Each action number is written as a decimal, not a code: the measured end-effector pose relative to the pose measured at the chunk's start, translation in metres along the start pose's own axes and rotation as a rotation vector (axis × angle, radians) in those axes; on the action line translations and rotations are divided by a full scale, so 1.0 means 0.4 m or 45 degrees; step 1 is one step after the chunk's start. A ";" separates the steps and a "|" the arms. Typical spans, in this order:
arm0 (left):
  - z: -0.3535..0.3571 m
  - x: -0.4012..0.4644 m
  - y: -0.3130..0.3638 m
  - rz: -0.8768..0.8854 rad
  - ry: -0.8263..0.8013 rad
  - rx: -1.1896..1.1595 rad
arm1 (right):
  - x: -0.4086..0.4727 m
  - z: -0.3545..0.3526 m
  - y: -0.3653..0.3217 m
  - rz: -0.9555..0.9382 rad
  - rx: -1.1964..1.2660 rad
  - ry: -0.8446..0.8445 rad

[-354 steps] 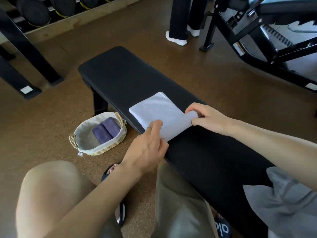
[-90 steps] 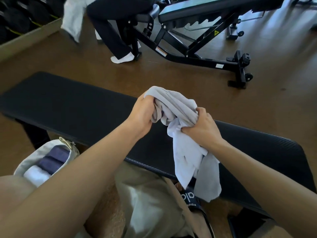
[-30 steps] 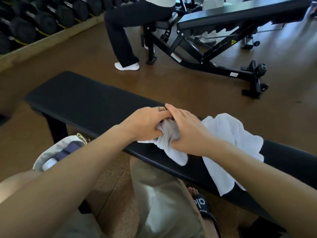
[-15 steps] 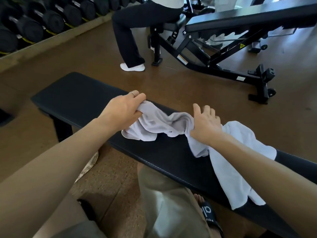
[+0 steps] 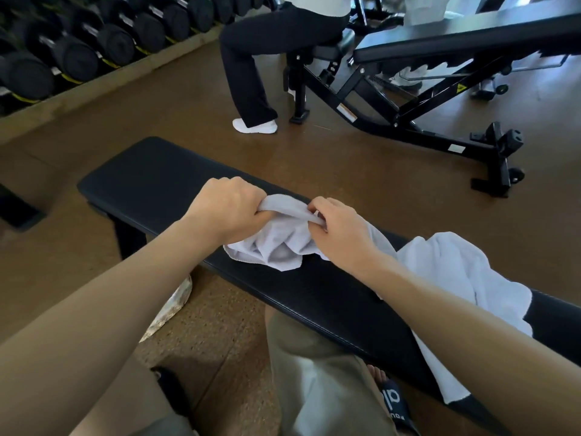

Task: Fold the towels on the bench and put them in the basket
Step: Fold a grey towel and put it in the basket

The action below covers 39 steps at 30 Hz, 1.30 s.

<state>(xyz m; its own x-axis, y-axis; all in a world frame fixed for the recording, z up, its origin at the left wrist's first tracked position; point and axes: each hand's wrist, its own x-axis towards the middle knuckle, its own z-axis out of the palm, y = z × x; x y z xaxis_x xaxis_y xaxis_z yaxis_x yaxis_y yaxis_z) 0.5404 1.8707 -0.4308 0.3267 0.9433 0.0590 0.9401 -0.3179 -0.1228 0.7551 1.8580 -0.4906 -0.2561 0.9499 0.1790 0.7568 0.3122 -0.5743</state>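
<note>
A crumpled pale grey towel [image 5: 279,243] lies bunched on the black padded bench [image 5: 151,184]. My left hand [image 5: 229,209] grips its upper left edge. My right hand [image 5: 339,231] pinches the same edge just to the right, the two hands close together. A second, white towel [image 5: 456,272] lies rumpled on the bench to the right and hangs over the near edge behind my right forearm. Only a sliver of the woven basket [image 5: 173,306] shows on the floor under my left forearm.
A person in black trousers and white shoes [image 5: 254,125] sits on an adjustable bench [image 5: 424,89] beyond mine. A dumbbell rack [image 5: 78,55] lines the far left. My knees and a sandalled foot [image 5: 393,401] are below the bench on the brown floor.
My hands have come closer together on the grey towel, the right one shifting left to the top edge. The towel is bunched more tightly between them. The view has shifted slightly.
</note>
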 end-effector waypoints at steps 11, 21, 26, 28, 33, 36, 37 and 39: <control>0.023 -0.024 -0.086 -0.071 -0.116 0.598 | 0.043 -0.069 0.032 -0.063 0.077 -0.028; 0.032 0.009 -0.160 -0.452 -0.058 0.164 | 0.073 -0.092 0.097 0.045 -0.071 0.204; -0.020 0.093 -0.190 -0.740 -0.081 -0.171 | 0.147 -0.129 0.129 0.116 -0.141 0.318; -0.073 0.139 -0.206 -0.798 0.119 -0.328 | 0.196 -0.181 0.117 0.077 -0.146 0.467; -0.194 0.223 -0.264 -0.870 0.810 -0.565 | 0.240 -0.341 0.028 -0.194 -0.226 0.827; -0.176 0.212 -0.299 -0.830 0.861 -0.555 | 0.180 -0.336 0.005 -0.339 -0.256 0.715; -0.145 0.197 -0.308 -0.805 0.779 -0.508 | 0.151 -0.307 0.009 -0.347 -0.243 0.608; -0.054 0.154 -0.323 -0.757 0.549 -0.375 | 0.079 -0.224 0.021 -0.346 -0.195 0.370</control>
<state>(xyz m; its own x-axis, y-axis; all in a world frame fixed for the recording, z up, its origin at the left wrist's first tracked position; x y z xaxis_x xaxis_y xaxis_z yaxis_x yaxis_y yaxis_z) 0.4410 1.9678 -0.3898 -0.2865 0.8619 0.4184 0.9361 0.1588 0.3137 0.8072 1.8918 -0.4183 -0.2954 0.7898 0.5376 0.7714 0.5291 -0.3534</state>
